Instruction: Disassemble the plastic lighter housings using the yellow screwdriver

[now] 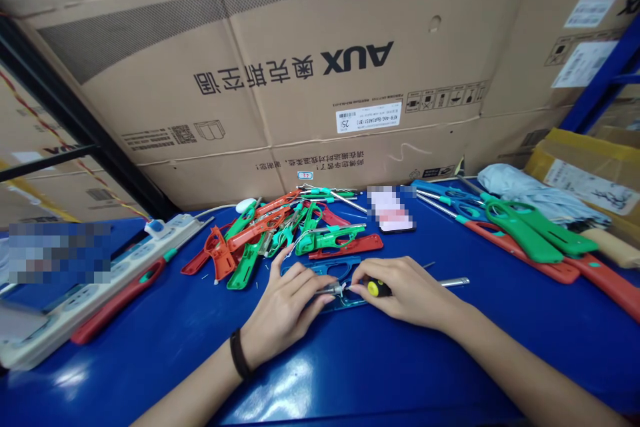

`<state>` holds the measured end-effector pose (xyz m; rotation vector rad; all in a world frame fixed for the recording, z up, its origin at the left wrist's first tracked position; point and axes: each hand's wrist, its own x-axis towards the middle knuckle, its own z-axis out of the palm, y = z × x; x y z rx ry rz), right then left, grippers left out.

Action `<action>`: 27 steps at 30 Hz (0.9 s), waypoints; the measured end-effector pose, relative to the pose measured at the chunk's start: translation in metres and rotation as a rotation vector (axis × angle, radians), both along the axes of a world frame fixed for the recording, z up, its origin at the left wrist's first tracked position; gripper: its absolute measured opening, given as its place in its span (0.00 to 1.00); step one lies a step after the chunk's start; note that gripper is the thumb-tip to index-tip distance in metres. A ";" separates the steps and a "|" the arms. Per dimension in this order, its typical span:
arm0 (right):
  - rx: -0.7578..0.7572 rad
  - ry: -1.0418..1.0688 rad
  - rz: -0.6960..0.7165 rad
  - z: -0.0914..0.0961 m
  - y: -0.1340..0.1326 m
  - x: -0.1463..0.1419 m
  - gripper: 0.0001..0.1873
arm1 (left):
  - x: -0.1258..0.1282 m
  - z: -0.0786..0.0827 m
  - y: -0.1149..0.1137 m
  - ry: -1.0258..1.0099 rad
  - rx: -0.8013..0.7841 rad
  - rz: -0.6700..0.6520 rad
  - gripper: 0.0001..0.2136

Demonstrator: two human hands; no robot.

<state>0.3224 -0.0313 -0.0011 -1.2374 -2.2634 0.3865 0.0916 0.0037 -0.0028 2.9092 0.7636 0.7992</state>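
My left hand [295, 297] is closed, pinching a small greyish cylindrical part [327, 289] between thumb and fingers. My right hand [400, 287] is closed around a screwdriver [375, 288] with a black and yellow handle, its thin shaft pointing away to the right. The right thumb and fingertip meet at a small white piece [344, 288], maybe a wire, at the end of the cylindrical part. Beneath both hands lie blue plastic lighter shell pieces [345, 268], partly hidden. A metal lighter tube [455, 281] sticks out beyond the right wrist.
Behind my left hand is a pile of red and green lighter shells [245, 267]. A phone [393, 213] lies at the back. Whole long lighters [525, 233] and a folded umbrella [540, 193] are right. A power strip [115, 273] and red lighter [120, 300] are left.
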 end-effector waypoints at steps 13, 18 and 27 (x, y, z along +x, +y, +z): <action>0.001 0.002 0.005 0.000 0.000 -0.001 0.05 | 0.000 0.000 0.000 -0.008 -0.003 -0.005 0.09; -0.001 0.009 0.010 0.000 -0.001 -0.001 0.05 | 0.000 -0.001 0.000 0.001 0.007 0.001 0.09; -0.002 0.001 0.003 0.000 -0.001 0.000 0.04 | 0.000 -0.001 0.000 -0.007 0.012 0.008 0.08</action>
